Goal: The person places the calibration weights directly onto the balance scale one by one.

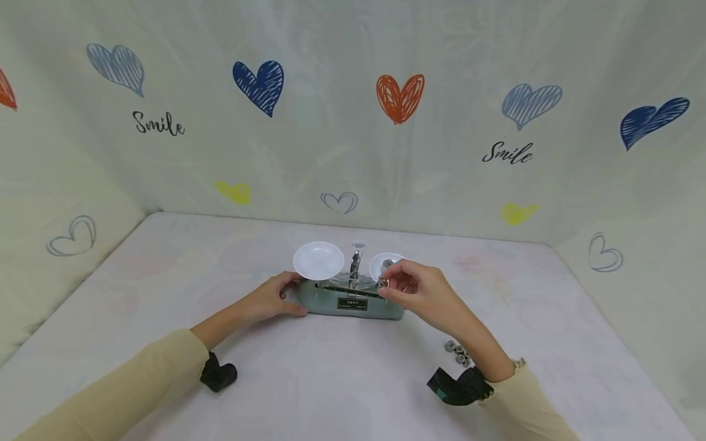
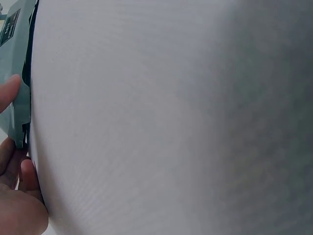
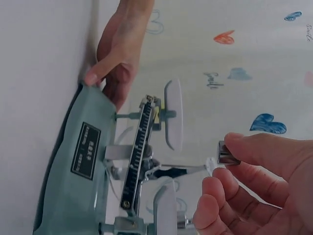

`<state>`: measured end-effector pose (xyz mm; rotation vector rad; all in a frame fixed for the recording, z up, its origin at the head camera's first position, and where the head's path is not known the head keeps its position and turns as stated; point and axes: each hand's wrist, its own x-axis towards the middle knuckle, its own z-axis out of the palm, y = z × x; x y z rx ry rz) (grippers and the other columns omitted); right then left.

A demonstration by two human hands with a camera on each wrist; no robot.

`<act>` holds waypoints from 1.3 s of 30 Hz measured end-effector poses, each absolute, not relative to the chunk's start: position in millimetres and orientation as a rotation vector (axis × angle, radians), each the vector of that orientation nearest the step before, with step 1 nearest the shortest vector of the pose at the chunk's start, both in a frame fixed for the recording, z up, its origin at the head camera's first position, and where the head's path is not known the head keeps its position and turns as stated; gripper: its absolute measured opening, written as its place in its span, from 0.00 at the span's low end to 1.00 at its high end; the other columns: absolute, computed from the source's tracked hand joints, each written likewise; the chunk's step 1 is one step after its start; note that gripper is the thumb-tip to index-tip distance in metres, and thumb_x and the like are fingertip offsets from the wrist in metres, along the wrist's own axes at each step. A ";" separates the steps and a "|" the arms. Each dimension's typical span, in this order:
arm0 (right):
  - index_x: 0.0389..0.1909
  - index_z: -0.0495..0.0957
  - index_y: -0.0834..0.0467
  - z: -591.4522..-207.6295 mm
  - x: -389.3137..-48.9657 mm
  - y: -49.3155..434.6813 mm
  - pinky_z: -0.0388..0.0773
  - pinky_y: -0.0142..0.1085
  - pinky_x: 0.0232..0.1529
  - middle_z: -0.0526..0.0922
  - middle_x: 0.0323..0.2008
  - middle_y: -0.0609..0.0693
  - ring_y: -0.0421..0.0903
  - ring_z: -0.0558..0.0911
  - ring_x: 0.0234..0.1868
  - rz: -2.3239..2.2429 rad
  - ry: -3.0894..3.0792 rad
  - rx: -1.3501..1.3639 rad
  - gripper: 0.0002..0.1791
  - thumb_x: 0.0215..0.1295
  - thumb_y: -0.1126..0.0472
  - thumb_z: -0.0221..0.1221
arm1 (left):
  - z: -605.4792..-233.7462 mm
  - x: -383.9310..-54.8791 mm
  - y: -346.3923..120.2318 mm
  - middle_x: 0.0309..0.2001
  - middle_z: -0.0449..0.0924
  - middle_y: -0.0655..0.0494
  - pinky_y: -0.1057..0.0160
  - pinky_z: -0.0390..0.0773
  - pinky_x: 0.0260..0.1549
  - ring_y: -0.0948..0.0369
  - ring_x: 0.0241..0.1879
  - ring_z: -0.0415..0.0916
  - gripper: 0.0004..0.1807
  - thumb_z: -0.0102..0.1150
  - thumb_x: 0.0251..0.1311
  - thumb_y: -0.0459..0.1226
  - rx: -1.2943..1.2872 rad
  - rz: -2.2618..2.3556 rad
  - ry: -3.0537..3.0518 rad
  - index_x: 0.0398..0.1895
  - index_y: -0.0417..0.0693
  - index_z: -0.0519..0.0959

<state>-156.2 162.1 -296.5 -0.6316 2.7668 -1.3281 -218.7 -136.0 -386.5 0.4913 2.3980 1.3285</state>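
A green balance scale [image 1: 353, 301] with two white pans stands on the table. The left pan [image 1: 318, 261] sits higher in the picture and holds nothing. On the right pan [image 1: 377, 264] stands a metal weight [image 1: 388, 263], also partly visible in the right wrist view. My left hand [image 1: 271, 297] grips the left end of the base, thumb at the front and fingers around the end. Over the right side of the scale, my right hand [image 1: 421, 288] pinches a small shiny metal weight [image 3: 228, 152] between thumb and finger, apart from the pan in the right wrist view.
Several more metal weights [image 1: 460, 353] are grouped on the white table [image 1: 331, 373], beside my right forearm. Behind the table hangs a pale curtain [image 1: 325, 153] printed with hearts and words. Black straps with devices sit at both wrists.
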 end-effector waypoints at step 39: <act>0.42 0.80 0.56 -294.4 -189.1 44.1 0.63 0.26 0.21 0.73 0.26 0.46 0.40 0.69 0.24 -0.847 3.183 -0.574 0.13 0.61 0.53 0.60 | -383.1 -217.1 -137.5 0.63 0.64 0.38 0.42 0.64 0.59 0.44 0.62 0.60 0.38 0.67 0.50 0.38 0.561 1.316 2.430 0.63 0.35 0.62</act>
